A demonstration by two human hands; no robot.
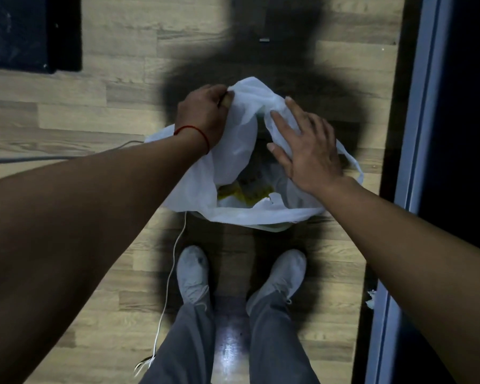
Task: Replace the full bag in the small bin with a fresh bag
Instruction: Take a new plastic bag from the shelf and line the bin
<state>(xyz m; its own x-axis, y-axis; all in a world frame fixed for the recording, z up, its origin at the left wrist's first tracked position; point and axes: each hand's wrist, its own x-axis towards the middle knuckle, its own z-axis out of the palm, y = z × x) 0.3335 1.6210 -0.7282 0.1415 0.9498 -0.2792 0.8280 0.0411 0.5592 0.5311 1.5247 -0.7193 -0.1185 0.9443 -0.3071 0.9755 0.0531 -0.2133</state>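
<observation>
Left hand [203,115] clenched on white bag [233,151]; right hand [308,151] spread flat on it; no legible writing.

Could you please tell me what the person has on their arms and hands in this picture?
Both forearms are bare, with no sleeves in view and no gloves. The left hand has a thin red string bracelet around its wrist. The right hand shows no ring, watch or band.

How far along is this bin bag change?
Early. Nothing looks finished: the white bag, rubbish visible inside, still sits open on the floor. In hand: the left hand grips its top edge while the right hand lies open on the other side. Left: closing it, removing it, fitting a fresh bag; none is visible.
</observation>
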